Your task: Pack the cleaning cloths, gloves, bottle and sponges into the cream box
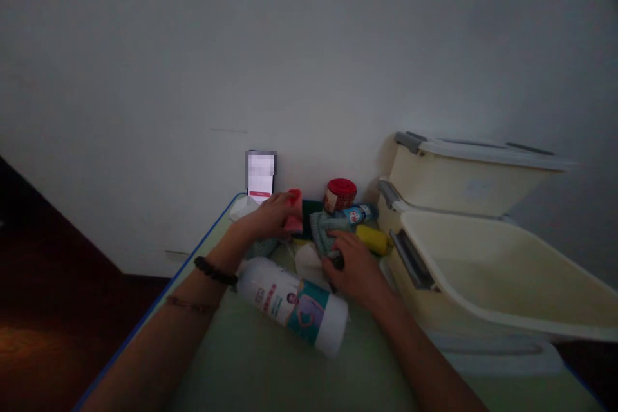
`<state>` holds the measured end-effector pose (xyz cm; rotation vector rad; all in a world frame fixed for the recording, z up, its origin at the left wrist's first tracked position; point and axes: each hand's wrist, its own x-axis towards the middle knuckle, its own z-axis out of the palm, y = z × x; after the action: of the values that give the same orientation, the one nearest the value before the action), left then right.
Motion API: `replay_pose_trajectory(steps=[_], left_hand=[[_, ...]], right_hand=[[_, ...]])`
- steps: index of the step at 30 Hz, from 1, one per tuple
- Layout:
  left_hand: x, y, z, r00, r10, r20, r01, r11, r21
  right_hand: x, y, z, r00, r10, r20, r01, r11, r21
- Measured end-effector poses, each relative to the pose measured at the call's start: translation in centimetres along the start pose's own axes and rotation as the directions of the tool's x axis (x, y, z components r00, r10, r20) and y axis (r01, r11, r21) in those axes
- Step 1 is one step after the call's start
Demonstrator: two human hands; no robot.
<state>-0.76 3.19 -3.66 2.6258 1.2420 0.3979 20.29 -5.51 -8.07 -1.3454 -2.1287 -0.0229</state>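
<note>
My left hand (273, 214) is closed around a flat pink sponge-like piece (295, 206), upright beside a dark green pad (312, 212). My right hand (355, 267) is curled over the pile, its index finger on a grey-green checked cloth (319, 232). A small dark thing (337, 261) shows between its thumb and fingers; what it is I cannot make out. Between my arms lies a big white bottle (294, 302) with a teal label, on its side. Behind my right hand are a blue-labelled bottle (355, 214), a yellow sponge-like item (373, 240) and a red roll (340, 194).
A lit phone (261, 174) leans on the wall at the table's back left. At right stand cream storage bins (420, 302) with grey latches, one behind the other. The green table (232, 360) has a blue edge. White crumpled material (243, 207) lies by the phone.
</note>
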Motion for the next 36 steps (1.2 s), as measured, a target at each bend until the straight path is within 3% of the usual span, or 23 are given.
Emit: replay_pose_trajectory(steps=[5,8,10,11,13,15,17,19,20,21,23,24,25,28,30,36], left_hand=[[0.5,0.2,-0.6,0.999,-0.005,-0.054,-0.001,0.994,-0.106],[0.3,0.9,-2.1,0.974,-0.068,-0.215,0.029,0.983,-0.180],[0.2,1.6,-3.1,0.935,-0.108,-0.338,0.019,0.967,-0.256],[0.1,2.0,-3.5,0.900,-0.131,-0.416,-0.017,0.943,-0.332],[0.2,2.6,-4.2,0.773,-0.214,-0.598,-0.176,0.833,-0.525],[0.3,2.9,-4.6,0.652,-0.308,-0.693,-0.313,0.723,-0.616],[0.3,2.8,-4.9,0.613,-0.348,-0.709,-0.327,0.705,-0.630],[0.2,2.2,-4.9,0.634,-0.356,-0.687,-0.241,0.753,-0.613],[0.1,1.9,-4.9,0.684,-0.336,-0.648,-0.152,0.803,-0.576],[0.1,1.6,-4.7,0.760,-0.299,-0.577,-0.049,0.858,-0.511],[-0.1,1.2,-4.3,0.917,-0.214,-0.337,0.100,0.940,-0.326],[-0.2,1.1,-3.9,0.966,-0.169,-0.193,0.119,0.961,-0.248],[-0.3,1.2,-3.6,0.990,-0.124,-0.065,0.108,0.973,-0.205],[-0.5,1.8,-2.5,0.982,-0.011,0.188,0.052,0.975,-0.216],[-0.4,2.2,-2.1,0.960,0.022,0.277,0.039,0.976,-0.214],[-0.5,2.2,-2.2,0.949,-0.029,0.314,0.080,0.985,-0.150]], right_hand=[[0.0,0.1,0.1,0.993,0.117,0.008,-0.115,0.988,-0.107],[-0.1,-0.2,-0.4,0.992,0.125,-0.001,-0.124,0.983,-0.139],[-0.3,-0.4,-0.6,0.993,0.120,-0.004,-0.119,0.983,-0.140],[-0.4,-0.5,-0.6,0.993,0.117,-0.009,-0.117,0.984,-0.135],[-0.7,-0.6,-0.5,0.994,0.109,-0.023,-0.111,0.987,-0.115],[-0.8,-0.7,-0.3,0.994,0.098,-0.039,-0.101,0.991,-0.088],[-0.8,-0.8,-0.1,0.994,0.088,-0.057,-0.092,0.994,-0.057],[-0.7,-0.9,0.0,0.994,0.083,-0.075,-0.086,0.996,-0.031],[-0.7,-1.0,0.1,0.993,0.082,-0.079,-0.083,0.996,-0.016],[-0.7,-1.0,0.2,0.994,0.079,-0.078,-0.080,0.997,0.001],[-0.7,-1.0,0.4,0.996,0.072,-0.060,-0.070,0.997,0.038],[-0.7,-0.9,0.5,0.997,0.069,-0.046,-0.066,0.996,0.058],[-0.8,-0.8,0.6,0.997,0.067,-0.032,-0.064,0.995,0.077],[-0.8,-0.5,0.9,0.997,0.074,0.001,-0.073,0.990,0.124],[-0.9,-0.2,1.1,0.996,0.091,0.011,-0.092,0.985,0.149],[-1.1,-0.2,1.5,0.990,0.137,0.015,-0.138,0.976,0.168]])
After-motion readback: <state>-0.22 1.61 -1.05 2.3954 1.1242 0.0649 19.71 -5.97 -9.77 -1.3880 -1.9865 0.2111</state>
